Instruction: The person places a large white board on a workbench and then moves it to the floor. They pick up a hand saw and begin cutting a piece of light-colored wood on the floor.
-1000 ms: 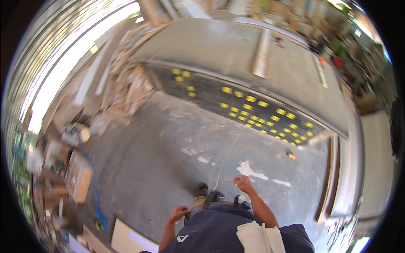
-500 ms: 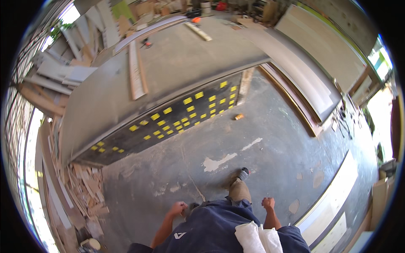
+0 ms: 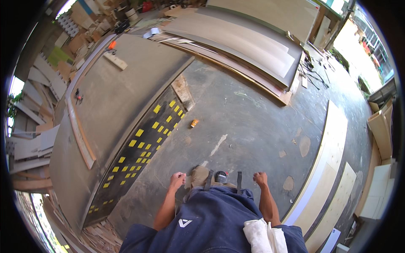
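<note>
My left hand (image 3: 178, 180) hangs in front of me at the left, fingers curled into a loose fist with nothing visible in it. At the right, my right hand (image 3: 260, 178) is also curled closed, and no object shows in it. Neither touches anything; both are over the grey floor. Closest to the left hand is the long workbench (image 3: 122, 71), its dark side dotted with yellow squares (image 3: 139, 133). Long pale boards (image 3: 325, 156) lie on the floor beyond my right hand. A white cloth (image 3: 261, 236) rests over my dark shirt on the right.
A stack of large sheets (image 3: 236, 50) lies at the far right of the bench. A small orange-yellow object (image 3: 194, 123) sits on the floor by the bench. On the benchtop are a wooden strip (image 3: 80, 135) and a short pale block (image 3: 115, 61). Wood scraps (image 3: 101, 236) are heaped at lower left.
The view has turned to the right, so the bench has swung leftward and the sheet stack is nearer the middle. My legs have stepped; both hands stay closed at my sides.
</note>
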Available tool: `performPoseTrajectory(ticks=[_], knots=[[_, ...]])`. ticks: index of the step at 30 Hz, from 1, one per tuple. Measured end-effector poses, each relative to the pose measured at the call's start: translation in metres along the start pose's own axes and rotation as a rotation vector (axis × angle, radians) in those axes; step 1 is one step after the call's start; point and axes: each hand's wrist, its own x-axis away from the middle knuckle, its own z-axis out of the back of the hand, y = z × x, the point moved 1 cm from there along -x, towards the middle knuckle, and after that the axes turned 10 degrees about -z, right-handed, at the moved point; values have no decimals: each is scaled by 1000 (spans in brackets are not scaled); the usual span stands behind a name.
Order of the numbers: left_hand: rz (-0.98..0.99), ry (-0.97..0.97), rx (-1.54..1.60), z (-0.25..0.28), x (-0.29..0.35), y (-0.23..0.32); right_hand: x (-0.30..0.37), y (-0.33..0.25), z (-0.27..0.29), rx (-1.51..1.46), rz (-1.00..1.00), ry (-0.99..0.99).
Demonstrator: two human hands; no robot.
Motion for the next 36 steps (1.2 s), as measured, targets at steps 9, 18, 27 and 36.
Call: performPoseTrajectory(ticks=[9,18,27,36], knots=[[-168,95,172,-42,-196,166,-132,-235,-6,301,217,-120],[-533,185,91,-27,-432,465,-286,-418,31,-46,-1,-55],[-581,206,186,-23,-648,640,-438,-562,29,554,356,-58],[-466,669,373,14,-793,679,-689,-872,61,484,261,-349]])
